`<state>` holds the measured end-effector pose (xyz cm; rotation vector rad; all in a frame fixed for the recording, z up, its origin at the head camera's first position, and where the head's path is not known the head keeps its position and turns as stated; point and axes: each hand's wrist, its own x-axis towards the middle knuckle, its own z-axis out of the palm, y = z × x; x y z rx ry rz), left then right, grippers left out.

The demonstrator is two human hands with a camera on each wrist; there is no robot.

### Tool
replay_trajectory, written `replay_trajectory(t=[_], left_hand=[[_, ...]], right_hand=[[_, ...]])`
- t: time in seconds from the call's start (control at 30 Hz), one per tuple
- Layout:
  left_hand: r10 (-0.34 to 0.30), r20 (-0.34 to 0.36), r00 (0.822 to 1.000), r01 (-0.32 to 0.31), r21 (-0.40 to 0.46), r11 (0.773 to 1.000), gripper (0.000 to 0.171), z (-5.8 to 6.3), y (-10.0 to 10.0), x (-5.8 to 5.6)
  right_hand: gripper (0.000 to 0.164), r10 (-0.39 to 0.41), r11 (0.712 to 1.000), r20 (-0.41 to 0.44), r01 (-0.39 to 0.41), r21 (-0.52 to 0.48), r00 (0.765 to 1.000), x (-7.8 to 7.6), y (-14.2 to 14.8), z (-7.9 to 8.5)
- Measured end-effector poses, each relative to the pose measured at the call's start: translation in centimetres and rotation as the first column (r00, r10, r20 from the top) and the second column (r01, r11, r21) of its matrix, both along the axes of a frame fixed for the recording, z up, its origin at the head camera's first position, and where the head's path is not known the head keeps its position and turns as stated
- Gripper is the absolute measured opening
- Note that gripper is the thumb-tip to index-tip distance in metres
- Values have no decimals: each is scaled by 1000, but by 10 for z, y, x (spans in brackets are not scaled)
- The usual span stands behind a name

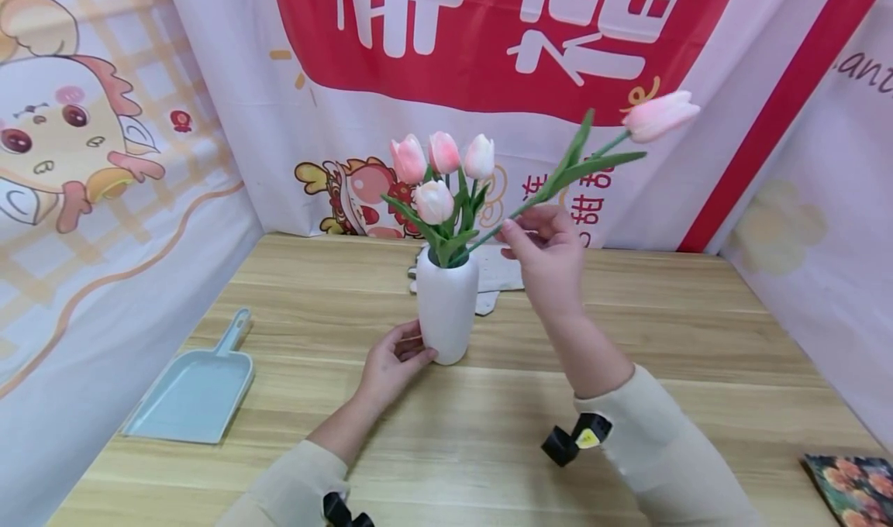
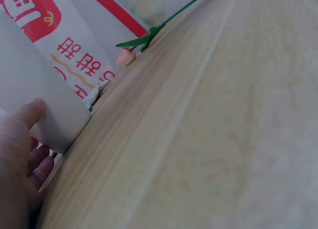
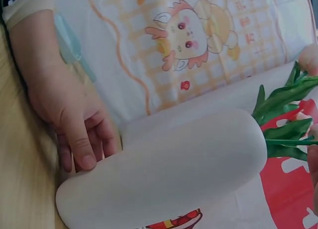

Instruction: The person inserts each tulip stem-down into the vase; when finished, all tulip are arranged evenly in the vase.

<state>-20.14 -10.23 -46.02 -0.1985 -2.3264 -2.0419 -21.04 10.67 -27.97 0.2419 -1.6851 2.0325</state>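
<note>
A white vase (image 1: pixel 446 310) stands upright on the wooden table, holding several pink-white tulips (image 1: pixel 444 153) with green leaves. My left hand (image 1: pixel 395 366) holds the vase low down. Its thumb lies against the white wall in the left wrist view, with the fingers round the side. Above and to the right of the vase, my right hand (image 1: pixel 551 252) pinches the green stem of another tulip (image 1: pixel 659 116). This tulip slants, bloom up to the right, and its stem's lower end is at the vase mouth (image 3: pixel 263 139).
A light blue dustpan (image 1: pixel 198 391) lies on the left of the table (image 1: pixel 670 341). Flat pale grey pieces (image 1: pixel 498 271) lie behind the vase. At the right front corner is a flower-printed item (image 1: pixel 854 488). Printed cloths (image 1: pixel 363 116) hang around the table's back and sides.
</note>
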Motion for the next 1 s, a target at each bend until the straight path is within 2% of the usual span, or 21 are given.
replay_trajectory(t=[0.1, 0.23, 0.47, 0.67, 0.83, 1.0], left_hand=[[-2, -2, 1000, 2, -2, 1000, 50, 1, 0, 0], [-6, -3, 1000, 6, 5, 1000, 50, 0, 0, 0], [-12, -13, 1000, 12, 12, 1000, 50, 0, 1, 1], [-13, -20, 1000, 14, 11, 1000, 49, 0, 1, 1], [-9, -17, 1000, 9, 6, 1000, 50, 0, 0, 0], [-8, -10, 1000, 8, 3, 1000, 50, 0, -1, 1]], right_hand=[[17, 32, 995, 15, -34, 99, 999, -1, -6, 0], [16, 65, 970, 53, -76, 229, 996, -2, -12, -2], [19, 42, 899, 109, -85, 430, 993, -4, -18, -4], [17, 48, 856, 135, -111, 504, 990, -3, -19, -2], [24, 42, 826, 151, -119, 551, 988, -2, -18, -1], [28, 51, 829, 167, -135, 543, 985, 0, -18, 0]])
